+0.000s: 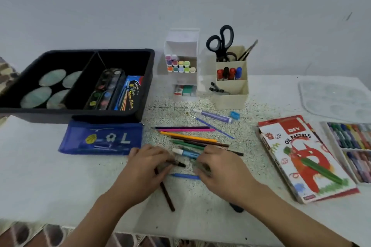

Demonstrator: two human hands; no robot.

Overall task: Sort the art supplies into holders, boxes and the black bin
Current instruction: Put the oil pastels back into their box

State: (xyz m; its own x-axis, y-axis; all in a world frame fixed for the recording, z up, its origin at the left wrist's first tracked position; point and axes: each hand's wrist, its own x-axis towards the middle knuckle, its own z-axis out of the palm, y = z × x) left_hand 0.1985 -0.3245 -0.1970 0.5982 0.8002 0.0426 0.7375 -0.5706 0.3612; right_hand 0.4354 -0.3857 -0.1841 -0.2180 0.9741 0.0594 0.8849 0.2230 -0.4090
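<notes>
Several loose coloured pencils [188, 135] lie fanned out on the table's middle. My left hand [146, 164] curls over a dark pen [177, 163] and a brown pencil [165, 190] at the near end of the pile. My right hand [217, 168] reaches into the pile beside a blue marker [186, 152], its fingers bent over small blurred items; what it holds is unclear. A blue pen [185, 176] lies between both hands. The black bin [140, 94] at the left holds paint palettes and a watercolour box. A beige holder [230, 86] at the back holds scissors, brushes and markers.
A blue pencil pouch [100, 138] lies in front of the bin. A white tiered organiser [181, 46] holds markers and erasers. An oil pastels box [301, 156] and an open pastel tray [353, 146] sit at the right, a clear palette [333, 96] behind them. A glue stick [214, 115] and blue sharpener [234, 115] lie nearby.
</notes>
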